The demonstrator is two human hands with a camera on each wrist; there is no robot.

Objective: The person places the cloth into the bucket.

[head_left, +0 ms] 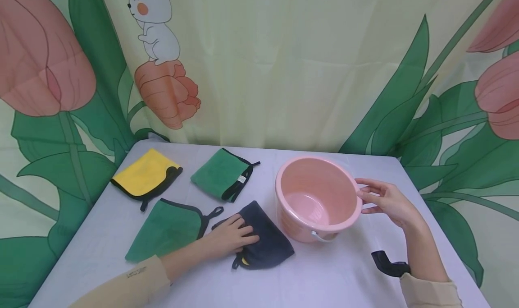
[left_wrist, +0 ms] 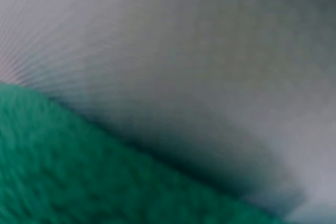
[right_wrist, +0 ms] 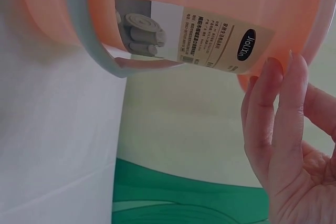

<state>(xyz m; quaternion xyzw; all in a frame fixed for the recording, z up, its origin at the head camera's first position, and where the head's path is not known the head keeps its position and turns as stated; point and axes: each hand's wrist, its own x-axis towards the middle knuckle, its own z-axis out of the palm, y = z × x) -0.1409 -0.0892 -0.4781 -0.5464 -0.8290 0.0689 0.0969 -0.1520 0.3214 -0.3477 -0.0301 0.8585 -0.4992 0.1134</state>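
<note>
My left hand [head_left: 231, 236] lies on a folded dark towel [head_left: 269, 242] with a hanging loop and a bit of yellow at its lower edge; the fingers are spread over the cloth. Beside it stands an upright pink bucket [head_left: 312, 204] with nothing visible inside. With its fingertips, my right hand [head_left: 389, 202] touches the bucket's right side near the rim. In the right wrist view, the fingers [right_wrist: 289, 108] meet the outer wall close to a printed label [right_wrist: 194, 35]. The left wrist view is blurred and shows part of a green towel [left_wrist: 79, 166], not the hand.
Around the left forearm lie a green towel [head_left: 170, 231], a yellow towel with dark trim [head_left: 147, 172] and another green towel [head_left: 223, 175]. The bucket's pale handle [head_left: 322, 238] hangs at the front. A printed curtain [head_left: 263, 73] hangs behind the white table [head_left: 336, 276].
</note>
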